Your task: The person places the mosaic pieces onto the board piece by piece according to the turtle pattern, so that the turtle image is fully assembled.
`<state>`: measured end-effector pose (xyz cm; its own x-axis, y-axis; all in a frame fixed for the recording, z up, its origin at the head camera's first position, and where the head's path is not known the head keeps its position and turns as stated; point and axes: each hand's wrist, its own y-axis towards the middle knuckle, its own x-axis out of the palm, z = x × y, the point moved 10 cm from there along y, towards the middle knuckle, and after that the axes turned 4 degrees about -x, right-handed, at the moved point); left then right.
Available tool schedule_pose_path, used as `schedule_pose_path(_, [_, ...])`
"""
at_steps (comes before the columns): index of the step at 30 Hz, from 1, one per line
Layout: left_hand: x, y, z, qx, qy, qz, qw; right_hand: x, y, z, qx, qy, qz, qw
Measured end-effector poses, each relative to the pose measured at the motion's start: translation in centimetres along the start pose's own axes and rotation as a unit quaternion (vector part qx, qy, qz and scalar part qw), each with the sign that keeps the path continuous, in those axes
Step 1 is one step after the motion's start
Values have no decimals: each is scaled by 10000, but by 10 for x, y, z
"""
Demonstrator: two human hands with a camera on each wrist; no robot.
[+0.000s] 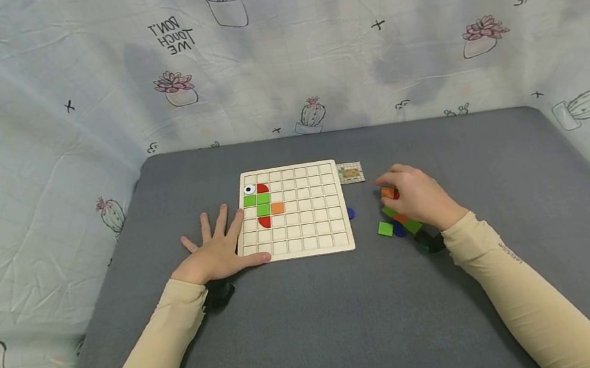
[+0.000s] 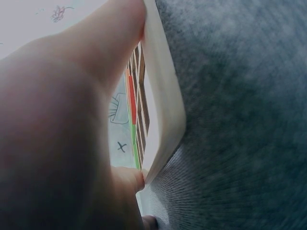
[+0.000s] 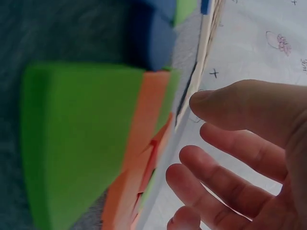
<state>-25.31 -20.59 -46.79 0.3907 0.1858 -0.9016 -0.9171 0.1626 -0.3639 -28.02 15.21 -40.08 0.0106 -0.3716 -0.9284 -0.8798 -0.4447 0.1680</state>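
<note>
A pale wooden grid board [image 1: 314, 226] holds several tiles at its left: green tiles [image 1: 263, 210], an orange tile [image 1: 277, 208], red quarter-round pieces [image 1: 265, 222] and an eye piece [image 1: 249, 189]. My left hand [image 1: 218, 249] rests at the board's left edge, fingers spread, the thumb on its front corner. The left wrist view shows the thumb [image 2: 115, 33] against the board's rim [image 2: 165, 110]. Over a loose pile of tiles hovers my right hand [image 1: 416, 195]. In the right wrist view its fingers [image 3: 211, 167] are apart and hold nothing, beside a green tile [image 3: 86, 134].
A small patterned card [image 1: 350, 173] lies against the board's right side. Near that edge is a blue piece [image 1: 351, 213]. A separate green tile [image 1: 386, 229] lies left of the pile. A printed cloth [image 1: 338, 59] hangs behind the grey table [image 1: 324, 322].
</note>
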Motion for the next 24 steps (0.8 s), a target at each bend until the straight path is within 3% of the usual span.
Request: schedule_pose_path(24, [0,1,0,8,-112,-48,9999,9,2,12,67,13,-167,9998])
